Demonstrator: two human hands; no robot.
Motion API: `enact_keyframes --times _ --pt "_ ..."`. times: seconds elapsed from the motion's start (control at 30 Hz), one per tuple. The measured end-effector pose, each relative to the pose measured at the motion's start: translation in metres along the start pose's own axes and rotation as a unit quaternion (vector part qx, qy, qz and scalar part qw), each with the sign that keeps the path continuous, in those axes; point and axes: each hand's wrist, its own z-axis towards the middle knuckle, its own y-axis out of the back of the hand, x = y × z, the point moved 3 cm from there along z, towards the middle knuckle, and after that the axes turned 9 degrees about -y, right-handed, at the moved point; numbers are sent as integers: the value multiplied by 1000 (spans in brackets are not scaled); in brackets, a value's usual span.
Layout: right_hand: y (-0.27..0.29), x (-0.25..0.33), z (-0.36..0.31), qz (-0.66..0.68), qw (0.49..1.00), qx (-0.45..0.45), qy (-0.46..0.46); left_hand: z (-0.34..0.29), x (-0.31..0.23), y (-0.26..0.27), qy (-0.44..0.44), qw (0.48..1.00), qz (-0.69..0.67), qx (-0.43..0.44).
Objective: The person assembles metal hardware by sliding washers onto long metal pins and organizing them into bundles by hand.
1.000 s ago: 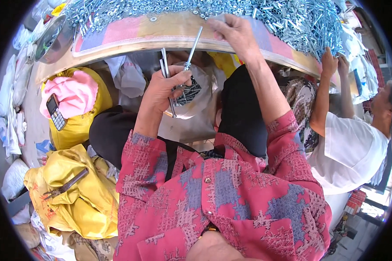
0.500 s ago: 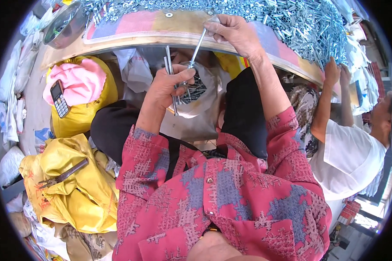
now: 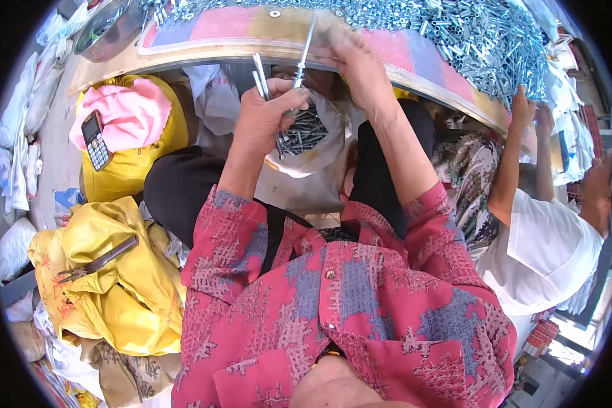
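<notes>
My left hand [image 3: 265, 119] is closed round several long metal bolts [image 3: 259, 73] above an open bag. One long bolt [image 3: 307, 47] stands up from its thumb and forefinger, with washers or a nut near its lower part. My right hand [image 3: 353, 64] is beside that bolt at the table's near edge, its fingers smeared by motion; whether they hold anything is hidden by the blur. Under my left hand, the whitish plastic bag [image 3: 330, 146] between my knees contains many dark metal fasteners [image 3: 304, 132].
Loose bolts, sleeves and nuts [image 3: 455, 41] cover the table's far part; a metal bowl [image 3: 105, 37] stands at its left. A pink cloth [image 3: 132, 112] and phone [image 3: 96, 143] rest on a yellow sack [image 3: 115, 180]. At right, a person in white [image 3: 544, 251] reaches into the pile.
My right hand has come off the bolt's top and moved slightly down and right. My left hand has risen a little, keeping the bolts, and the upright bolt now stands steeper.
</notes>
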Motion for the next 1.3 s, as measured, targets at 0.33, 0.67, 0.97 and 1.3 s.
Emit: enact_keyframes --times 0.33,0.67,0.97,1.3 --pt "-37 35 -36 490 844 216 -6 1 -20 35 -153 970 79 -174" --pt "-51 44 -33 496 811 312 9 2 -22 38 -174 964 48 -196" --pt "-53 38 -22 428 853 299 -8 -4 -33 35 -222 941 181 -179" --pt "-47 24 -8 338 898 272 78 -3 -30 26 -197 963 141 -117"
